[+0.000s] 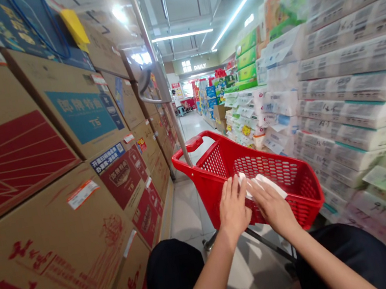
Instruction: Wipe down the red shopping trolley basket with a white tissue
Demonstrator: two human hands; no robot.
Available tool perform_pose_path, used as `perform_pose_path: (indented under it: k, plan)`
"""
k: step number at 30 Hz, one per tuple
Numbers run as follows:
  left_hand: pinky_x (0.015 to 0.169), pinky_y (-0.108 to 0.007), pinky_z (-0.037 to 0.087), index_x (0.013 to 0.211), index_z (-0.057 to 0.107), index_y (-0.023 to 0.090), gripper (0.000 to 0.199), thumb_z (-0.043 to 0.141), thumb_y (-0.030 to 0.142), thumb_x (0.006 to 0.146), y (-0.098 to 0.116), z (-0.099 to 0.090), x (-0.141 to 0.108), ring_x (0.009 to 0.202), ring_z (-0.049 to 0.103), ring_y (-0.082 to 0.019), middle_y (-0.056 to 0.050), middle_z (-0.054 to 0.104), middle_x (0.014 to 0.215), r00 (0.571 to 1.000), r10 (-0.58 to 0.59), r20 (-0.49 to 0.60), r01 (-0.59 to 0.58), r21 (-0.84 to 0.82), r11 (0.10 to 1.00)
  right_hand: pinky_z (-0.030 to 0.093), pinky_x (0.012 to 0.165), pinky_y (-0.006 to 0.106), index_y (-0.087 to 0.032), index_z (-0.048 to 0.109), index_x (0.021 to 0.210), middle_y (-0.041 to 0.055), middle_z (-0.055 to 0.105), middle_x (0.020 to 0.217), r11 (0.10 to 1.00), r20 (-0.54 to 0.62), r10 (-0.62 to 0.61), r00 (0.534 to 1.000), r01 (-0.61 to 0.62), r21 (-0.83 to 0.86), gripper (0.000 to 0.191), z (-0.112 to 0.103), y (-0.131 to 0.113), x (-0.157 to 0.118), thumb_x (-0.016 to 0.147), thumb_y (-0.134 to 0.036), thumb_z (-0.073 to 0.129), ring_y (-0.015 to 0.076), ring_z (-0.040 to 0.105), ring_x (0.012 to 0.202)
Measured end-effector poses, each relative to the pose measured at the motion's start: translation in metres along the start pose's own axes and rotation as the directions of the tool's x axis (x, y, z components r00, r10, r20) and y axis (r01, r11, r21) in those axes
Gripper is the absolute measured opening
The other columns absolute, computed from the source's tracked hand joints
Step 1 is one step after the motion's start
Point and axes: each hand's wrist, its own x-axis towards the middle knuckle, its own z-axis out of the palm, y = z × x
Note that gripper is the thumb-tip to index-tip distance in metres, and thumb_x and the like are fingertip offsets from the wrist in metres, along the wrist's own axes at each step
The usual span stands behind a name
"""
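A red plastic shopping basket on a wheeled metal frame (pixel 290 167) stands in front of my knees. Over its near rim, my right hand (pixel 273 207) presses a folded white tissue or cloth (pixel 273 184) with its fingers. Just left of it, my left hand (pixel 233 206) lies on the near side of the basket with fingers stretched out, its fingertips close to the white piece. Part of the white piece is hidden under the right fingers. Through the holes and opening, the basket shows nothing that I can make out inside.
Stacked cardboard cartons (pixel 93 117) rise on the left. Packs of tissue paper (pixel 359 110) are piled high on the right. A metal pole (pixel 169 118) stands upright by the basket's left end. Tiled floor (pixel 192 123) runs down the aisle, where a person (pixel 176 100) is far off.
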Motion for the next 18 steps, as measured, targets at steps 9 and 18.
perform_pose_path:
  k: [9,18]
  plan:
    - [0.132,-0.048,0.014,0.166,0.011,0.026,0.087,0.056,0.028,0.091,0.035,-0.005,0.015,0.160,0.012,-0.024,-0.001,0.012,0.173,0.978,0.204,0.041,-0.196,-0.144,0.970,0.030,0.123,0.063,-0.023,0.045,0.155,0.0103,0.048,0.158,0.996,0.038,-0.085,0.996,0.083,0.039,0.063,-0.008,0.018,-0.018,0.093,-0.019,0.056,0.0327,0.025,0.155]
    - [0.129,-0.055,0.020,0.162,0.025,0.029,0.077,0.062,0.039,0.095,0.040,0.007,0.013,0.159,0.015,-0.034,-0.007,0.003,0.174,0.988,0.143,0.053,-0.141,-0.052,0.989,0.041,0.116,0.053,-0.020,0.020,0.165,0.0142,0.041,0.162,0.963,-0.120,0.269,0.956,-0.267,0.034,0.072,-0.029,0.033,-0.048,0.100,-0.030,0.049,0.0316,0.047,0.143]
